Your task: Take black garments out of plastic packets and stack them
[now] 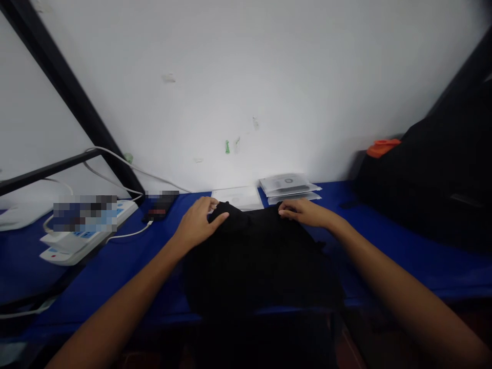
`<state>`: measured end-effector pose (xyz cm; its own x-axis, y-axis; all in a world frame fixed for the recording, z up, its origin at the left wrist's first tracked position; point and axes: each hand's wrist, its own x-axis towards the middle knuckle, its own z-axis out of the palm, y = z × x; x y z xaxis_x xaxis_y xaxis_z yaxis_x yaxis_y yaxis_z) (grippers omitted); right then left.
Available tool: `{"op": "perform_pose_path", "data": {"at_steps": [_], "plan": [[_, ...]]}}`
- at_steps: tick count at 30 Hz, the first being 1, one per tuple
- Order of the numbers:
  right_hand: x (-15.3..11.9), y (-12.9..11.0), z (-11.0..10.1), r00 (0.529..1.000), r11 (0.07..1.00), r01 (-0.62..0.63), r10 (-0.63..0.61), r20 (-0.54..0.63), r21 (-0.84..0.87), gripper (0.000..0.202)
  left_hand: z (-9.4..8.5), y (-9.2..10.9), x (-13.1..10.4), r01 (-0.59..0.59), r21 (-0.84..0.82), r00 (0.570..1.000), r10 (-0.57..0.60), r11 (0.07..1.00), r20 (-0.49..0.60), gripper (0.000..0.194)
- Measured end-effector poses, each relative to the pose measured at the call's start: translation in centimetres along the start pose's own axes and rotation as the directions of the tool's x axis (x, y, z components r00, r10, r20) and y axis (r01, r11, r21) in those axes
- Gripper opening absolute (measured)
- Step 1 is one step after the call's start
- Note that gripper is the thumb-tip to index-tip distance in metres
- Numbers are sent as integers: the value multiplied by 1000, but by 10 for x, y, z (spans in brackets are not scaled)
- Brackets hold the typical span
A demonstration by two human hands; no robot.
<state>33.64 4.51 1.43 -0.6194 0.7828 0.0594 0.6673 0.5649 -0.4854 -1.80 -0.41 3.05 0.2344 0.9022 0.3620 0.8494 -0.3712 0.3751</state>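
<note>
Both forearms reach in from the near edge; left hand (198, 223) and right hand (303, 211) each pinch the far edge of a black cloth (257, 261), fingers curled shut on it. Cloth lies mid-counter (403, 246), near end hanging over the front edge. Risks: the overhang could drag it off; a far pull may knock the packets (289, 186) or paper (238, 197) just behind.

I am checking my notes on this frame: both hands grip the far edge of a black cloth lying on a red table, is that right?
Not quite: the table is blue, not red, as the head view shows. The rest holds: the left hand and right hand both grip the far edge of the black cloth.
</note>
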Motion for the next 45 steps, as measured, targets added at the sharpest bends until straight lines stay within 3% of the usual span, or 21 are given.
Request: {"op": "perform_pose_path", "data": {"at_steps": [2, 4, 6, 8, 12, 15, 17, 18, 20, 22, 24, 30, 33, 36, 39, 41, 45], "plan": [[0, 0, 0, 1000, 1000, -6, 6, 3, -9, 26, 2, -15, 2, 97, 84, 995, -99, 992, 17, 58], [0, 0, 0, 1000, 1000, -10, 10, 4, -14, 27, 7, -27, 3, 116, 110, 985, -129, 987, 118, 62], [1, -1, 0, 1000, 1000, -14, 14, 7, -17, 29, 15, -32, 4, 84, 71, 979, -95, 994, 183, 62], [1, -2, 0, 1000, 1000, -15, 16, 6, -20, 30, 19, -33, 6, 34, 37, 985, -39, 999, 165, 61], [0, -5, -2, 1000, 1000, -17, 18, 8, -12, 29, 12, -28, 13, 69, 8, 998, -69, 998, -7, 38], [0, -7, -2, 1000, 1000, -20, 20, 8, -14, 28, -2, -22, 15, 130, -42, 955, -136, 991, -264, 27], [0, -7, -1, 1000, 1000, -18, 18, 11, -21, 28, -6, -16, 13, 35, -66, 934, -56, 997, -352, 29], [1, -6, -1, 1000, 1000, -15, 16, 13, -22, 28, -6, -11, 11, -54, -71, 948, 29, 996, -316, 30], [1, -5, 1, 1000, 1000, -9, 9, 14, -19, 27, -1, 0, 7, -261, -83, 964, 255, 962, -71, 33], [1, -5, 2, 1000, 1000, -3, 4, 12, -20, 27, 7, 10, 2, -402, -88, 887, 411, 911, 211, 38], [1, -5, 3, 1000, 999, -8, 8, 12, -32, 28, 15, 16, -2, -447, -37, 844, 436, 894, 312, 41], [0, -11, 4, 1000, 994, -16, 18, 24, -105, 29, 25, 11, 2, -413, 145, 897, 375, 899, 231, 32], [0, -24, 8, 999, 987, 16, -21, -32, -158, 31, 27, 11, 4, -402, 221, 912, 367, 889, 181, 29], [-2, -48, 15, 967, 967, 160, -193, -167, -196, 56, 29, 17, 2, -404, 132, 915, 402, 905, 45, 25], [-2, -71, 23, 899, 911, 339, -387, -204, -235, 89, 29, 25, -2, -461, -52, 887, 459, 886, -46, 27], [-1, -79, 29, 874, 884, 387, -442, -200, -264, 82, 29, 27, -3, -478, -120, 878, 478, 870, -35, 33], [2, -77, 35, 859, 863, 395, -469, -207, -316, 50, 24, 22, 0, -419, -213, 894, 442, 883, 74, 38]]}}
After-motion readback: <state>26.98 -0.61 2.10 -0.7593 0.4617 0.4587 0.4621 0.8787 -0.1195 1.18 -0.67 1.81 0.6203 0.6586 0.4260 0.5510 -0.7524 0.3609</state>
